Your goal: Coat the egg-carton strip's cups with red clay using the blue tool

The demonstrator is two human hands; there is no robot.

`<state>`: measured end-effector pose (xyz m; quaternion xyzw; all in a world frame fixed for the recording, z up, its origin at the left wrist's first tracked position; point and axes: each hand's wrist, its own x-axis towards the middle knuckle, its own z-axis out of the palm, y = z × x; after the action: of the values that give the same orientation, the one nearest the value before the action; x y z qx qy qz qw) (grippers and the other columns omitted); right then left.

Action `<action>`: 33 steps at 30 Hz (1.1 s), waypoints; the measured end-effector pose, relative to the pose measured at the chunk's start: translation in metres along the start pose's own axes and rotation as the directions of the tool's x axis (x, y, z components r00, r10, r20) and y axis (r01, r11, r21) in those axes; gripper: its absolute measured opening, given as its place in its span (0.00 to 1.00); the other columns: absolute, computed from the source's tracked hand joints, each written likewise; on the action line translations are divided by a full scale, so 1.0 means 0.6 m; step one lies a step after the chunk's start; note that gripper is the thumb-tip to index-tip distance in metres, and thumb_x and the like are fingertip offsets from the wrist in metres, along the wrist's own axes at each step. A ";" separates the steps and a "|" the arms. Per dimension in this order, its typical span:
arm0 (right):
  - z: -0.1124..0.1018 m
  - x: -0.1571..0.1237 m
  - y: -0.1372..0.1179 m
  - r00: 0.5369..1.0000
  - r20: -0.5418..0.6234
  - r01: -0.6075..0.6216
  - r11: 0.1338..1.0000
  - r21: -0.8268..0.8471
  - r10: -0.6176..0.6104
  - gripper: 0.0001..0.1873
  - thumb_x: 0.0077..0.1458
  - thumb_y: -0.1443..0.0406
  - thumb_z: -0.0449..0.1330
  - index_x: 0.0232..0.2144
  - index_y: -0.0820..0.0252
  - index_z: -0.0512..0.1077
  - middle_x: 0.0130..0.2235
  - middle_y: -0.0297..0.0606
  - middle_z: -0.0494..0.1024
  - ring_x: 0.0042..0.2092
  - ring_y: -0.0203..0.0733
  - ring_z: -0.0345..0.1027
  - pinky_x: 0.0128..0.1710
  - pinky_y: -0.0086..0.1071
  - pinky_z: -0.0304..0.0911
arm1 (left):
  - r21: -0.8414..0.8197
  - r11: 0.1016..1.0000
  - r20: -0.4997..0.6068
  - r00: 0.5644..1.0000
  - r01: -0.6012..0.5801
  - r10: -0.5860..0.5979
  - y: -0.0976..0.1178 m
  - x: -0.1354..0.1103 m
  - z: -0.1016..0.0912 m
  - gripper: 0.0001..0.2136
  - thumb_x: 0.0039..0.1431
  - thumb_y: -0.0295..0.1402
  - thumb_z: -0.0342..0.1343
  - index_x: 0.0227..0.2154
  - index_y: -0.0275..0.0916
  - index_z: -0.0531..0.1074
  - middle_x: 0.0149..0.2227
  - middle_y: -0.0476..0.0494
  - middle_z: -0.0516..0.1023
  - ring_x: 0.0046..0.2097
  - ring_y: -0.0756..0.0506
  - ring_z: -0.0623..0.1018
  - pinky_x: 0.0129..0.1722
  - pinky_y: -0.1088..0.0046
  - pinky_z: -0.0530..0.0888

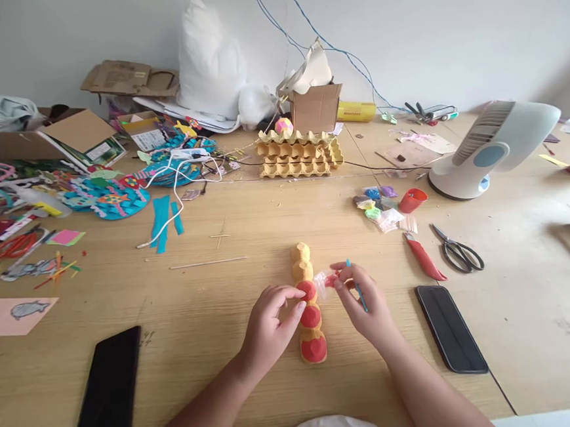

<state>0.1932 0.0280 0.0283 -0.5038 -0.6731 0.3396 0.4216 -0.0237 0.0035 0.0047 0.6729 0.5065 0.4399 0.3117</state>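
Observation:
A strip of yellow egg carton (302,269) lies lengthwise in front of me, its nearer bumps covered with red clay (314,349). My left hand (272,320) grips the strip from the left, with index finger and thumb against a red bump. To the right of the strip, my right hand (363,299) is closed on a small clear plastic packet (321,283) with red clay in it. A thin blue stick (356,287) is also held between the fingers of that hand. The fingertips' exact contact with the clay is partly hidden.
Phones lie at left (108,379) and right (451,329). Scissors (458,249), a red-handled knife (424,258), a red cup (413,199) and clay packets (373,203) are to the right. Egg trays (297,150) stand behind; a white fan (492,151) is back right, craft clutter left.

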 end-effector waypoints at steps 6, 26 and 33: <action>0.030 -0.024 -0.008 0.994 0.051 0.091 0.980 0.178 -0.101 0.08 0.68 0.66 0.56 0.33 0.55 0.64 0.36 0.36 0.71 0.37 0.40 0.65 0.38 0.34 0.62 | -0.297 0.929 0.085 0.975 0.220 -0.203 0.007 -0.010 0.004 0.08 0.65 0.39 0.59 0.41 0.40 0.76 0.34 0.46 0.79 0.35 0.48 0.75 0.38 0.72 0.73; 0.049 -0.034 -0.004 0.990 0.131 -0.004 0.923 0.385 -0.051 0.08 0.67 0.63 0.58 0.33 0.55 0.68 0.35 0.37 0.72 0.38 0.41 0.65 0.39 0.35 0.62 | -0.358 0.906 -0.065 0.962 0.227 -0.267 -0.007 -0.009 0.005 0.10 0.63 0.36 0.61 0.34 0.42 0.64 0.29 0.51 0.76 0.30 0.50 0.75 0.31 0.76 0.72; 0.057 -0.030 0.008 0.988 0.128 -0.149 0.798 0.584 0.091 0.09 0.65 0.59 0.62 0.34 0.55 0.69 0.38 0.36 0.71 0.40 0.39 0.66 0.41 0.32 0.64 | 0.034 0.983 -0.118 0.976 -0.182 0.185 -0.007 0.004 -0.004 0.04 0.64 0.27 0.59 0.35 0.43 0.76 0.38 0.45 0.84 0.37 0.47 0.80 0.37 0.71 0.76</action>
<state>0.1664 0.0105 0.0058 -0.3726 -0.5197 0.5815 0.5029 -0.0271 0.0070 0.0027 0.6925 0.4652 0.5009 0.2305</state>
